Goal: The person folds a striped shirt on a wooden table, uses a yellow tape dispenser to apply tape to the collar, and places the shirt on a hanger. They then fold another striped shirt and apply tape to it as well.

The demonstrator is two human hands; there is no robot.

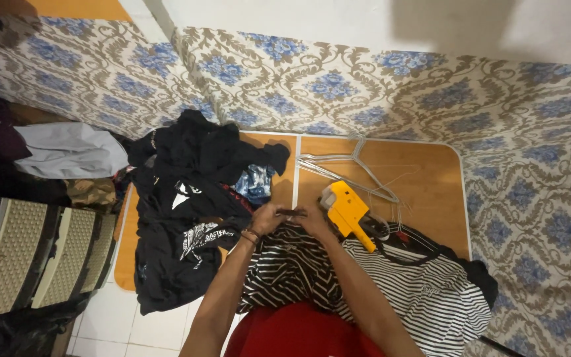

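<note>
No packages, signs or screens in view, one small dark tag pinched between both hands above the striped cloth (too small to tell more), near mid-surface

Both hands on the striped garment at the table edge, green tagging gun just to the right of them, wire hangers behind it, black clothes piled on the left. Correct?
One thing is off: the tagging gun is yellow, not green, as the head view shows. The rest holds: both hands, left and right, are on the striped garment at the table edge, wire hangers lie behind the gun, and black clothes are piled on the left.
</note>
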